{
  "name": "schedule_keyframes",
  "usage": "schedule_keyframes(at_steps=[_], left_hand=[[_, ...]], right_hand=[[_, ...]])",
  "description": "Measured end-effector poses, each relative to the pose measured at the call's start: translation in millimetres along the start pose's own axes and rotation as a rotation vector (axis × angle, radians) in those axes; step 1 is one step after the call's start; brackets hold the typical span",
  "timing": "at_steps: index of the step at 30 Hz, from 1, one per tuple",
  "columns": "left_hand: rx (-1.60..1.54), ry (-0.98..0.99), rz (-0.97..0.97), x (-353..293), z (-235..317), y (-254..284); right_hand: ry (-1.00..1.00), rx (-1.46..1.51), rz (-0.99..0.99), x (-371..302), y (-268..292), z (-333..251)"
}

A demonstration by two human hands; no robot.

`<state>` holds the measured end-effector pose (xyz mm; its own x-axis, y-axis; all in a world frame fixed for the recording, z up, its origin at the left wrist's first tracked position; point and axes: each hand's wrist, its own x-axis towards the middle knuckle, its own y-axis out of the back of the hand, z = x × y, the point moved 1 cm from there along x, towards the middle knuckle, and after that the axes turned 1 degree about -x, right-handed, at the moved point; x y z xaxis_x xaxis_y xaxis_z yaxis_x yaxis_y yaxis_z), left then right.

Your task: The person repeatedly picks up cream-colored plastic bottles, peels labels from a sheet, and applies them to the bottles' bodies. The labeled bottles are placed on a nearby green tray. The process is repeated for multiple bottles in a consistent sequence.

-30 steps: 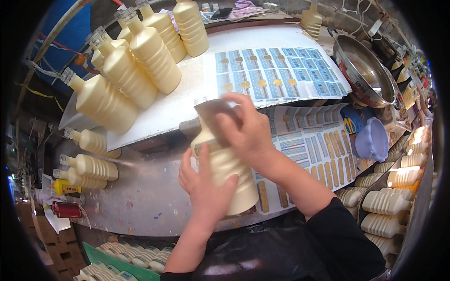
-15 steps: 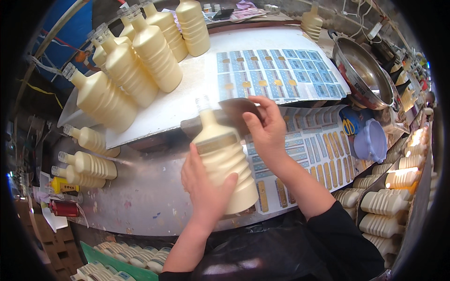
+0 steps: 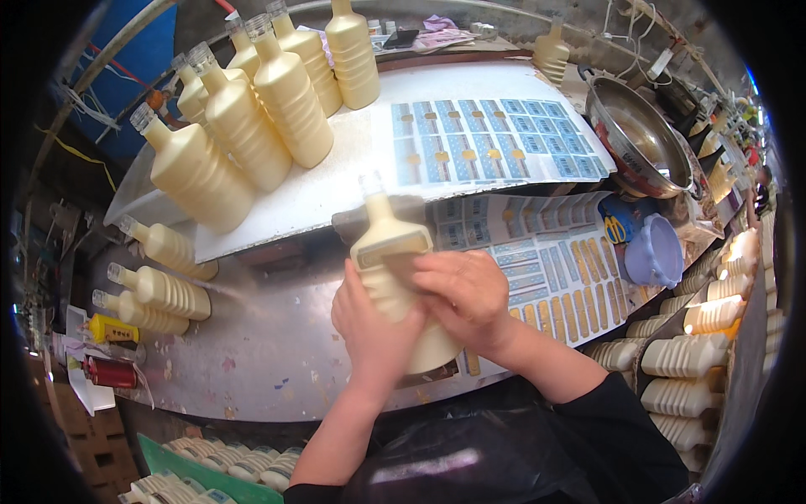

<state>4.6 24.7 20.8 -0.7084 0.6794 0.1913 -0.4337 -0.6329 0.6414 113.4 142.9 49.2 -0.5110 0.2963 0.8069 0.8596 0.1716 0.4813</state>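
Observation:
A cream ribbed bottle point(image 3: 388, 292) with a clear threaded neck stands tilted in front of me. My left hand point(image 3: 374, 329) is wrapped round its lower left side. Across the bottle's shoulder runs a greyish label band point(image 3: 375, 250). My right hand point(image 3: 464, 294) pinches a dark flat scraper point(image 3: 405, 265) and presses it against the bottle just below the band. Some of the scraper is covered by my fingers, and motion blurs it. Sheets of blue and gold labels point(image 3: 537, 286) lie to the right of the bottle.
Several cream bottles point(image 3: 290, 105) stand on the white raised board point(image 3: 357, 147) at far left. More bottles point(image 3: 172, 292) lie on the metal table at left. A blue label sheet point(image 3: 504, 139), steel pan point(image 3: 642, 134), purple bucket point(image 3: 655, 252) and racked bottles point(image 3: 680, 357) are at right.
My right hand has come down and left with the scraper, from beside the bottle's neck onto its front. My left hand keeps its hold on the bottle.

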Motion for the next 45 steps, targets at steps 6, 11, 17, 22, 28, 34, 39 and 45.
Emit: schedule_keyframes(at_steps=[6, 11, 17, 22, 28, 34, 39, 45], left_hand=[[0.073, -0.049, 0.065, 9, -5, -3], [0.156, -0.209, 0.116, 0, -36, -21], [0.067, -0.132, 0.058, -14, -5, 9], [-0.05, -0.049, -0.112, -27, -9, 13], [-0.212, 0.04, -0.12, -50, -16, 14], [-0.208, 0.021, -0.083, -57, -24, 4], [-0.283, -0.003, -0.098, -61, -26, 5], [-0.315, -0.066, -0.037, -70, -32, 0]], right_hand=[[0.11, -0.092, -0.074, 42, -16, -36], [0.129, -0.177, -0.366, 38, -49, -52], [-0.228, -0.174, -0.121, 44, -9, -7], [-0.473, -0.093, 0.028, 15, 25, 53], [-0.515, -0.366, -0.042, 15, 61, 110], [-0.281, -0.621, -0.332, 6, 66, 138], [-0.18, -0.678, -0.323, 6, 69, 143], [-0.308, -0.419, -0.29, 3, 79, 121]])
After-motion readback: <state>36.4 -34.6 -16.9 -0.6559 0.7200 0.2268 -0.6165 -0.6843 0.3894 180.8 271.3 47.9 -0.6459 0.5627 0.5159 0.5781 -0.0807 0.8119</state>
